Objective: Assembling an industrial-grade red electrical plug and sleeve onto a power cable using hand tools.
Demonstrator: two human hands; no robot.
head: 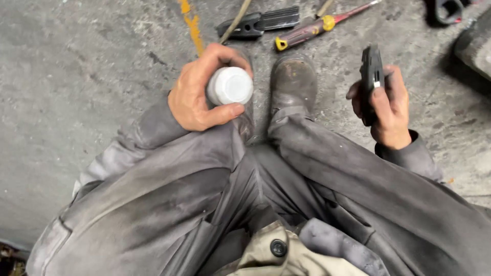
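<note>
Fingers of our left hand (197, 94) wrap a white-capped can (230, 86) above our knee, cap on; our right hand (389, 110) grips a flat black part (372, 79), held upright. Screwdriver (317, 25) and black tool (258, 23) lie untouched on the concrete floor (76, 76) ahead.

Left hand (197, 94), right hand (388, 107), both apparently gripping

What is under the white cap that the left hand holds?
Below the white cap, the left hand wraps the container, so its body is hidden. Only grey trousers and a boot show nearby.
</note>
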